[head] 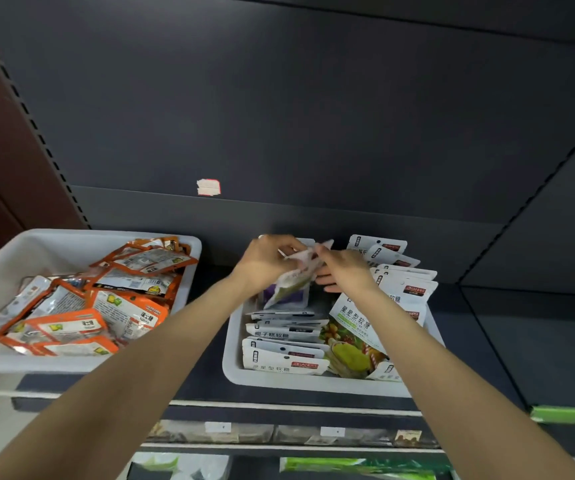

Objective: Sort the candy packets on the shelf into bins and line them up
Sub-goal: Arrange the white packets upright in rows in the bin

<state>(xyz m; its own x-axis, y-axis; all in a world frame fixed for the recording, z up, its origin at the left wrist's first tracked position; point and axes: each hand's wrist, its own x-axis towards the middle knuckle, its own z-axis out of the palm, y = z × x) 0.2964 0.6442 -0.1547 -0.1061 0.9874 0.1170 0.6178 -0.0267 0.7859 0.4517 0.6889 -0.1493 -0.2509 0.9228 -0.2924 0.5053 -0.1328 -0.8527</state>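
Holding a pale packet (296, 271) between both hands above the far end of the right bin (234, 362); left hand (265, 261) curled round its upper edge, right hand (341, 268) pinching the top corner with the lower fingers spread loose behind. Blurred, so the print on that packet could not be read.

Judged roughly midway. Done, as far as visible: orange packets (81, 306) gathered into the left bin (54, 237), white packets (279, 355) into the right bin, so sorted by kind in the main. On the near left side of the right bin, stacked flat in an overlapping row, edges fairly even. At the far right, more white packets (397, 271) stood leaning one behind another, partly over the rim.

Left to do: orange packets heaped at all angles, none lined up. In the right bin, a large fruit-printed packet (352, 337) lay tilted across the middle, breaking the row; purple-tinted packets (286, 296) beneath the held one not yet squared. Held packet not yet set down. Could not be told whether any strays remained on the dark shelf (487, 341) behind the arms. A pale label (208, 187) stuck on the back panel, apart from all this.
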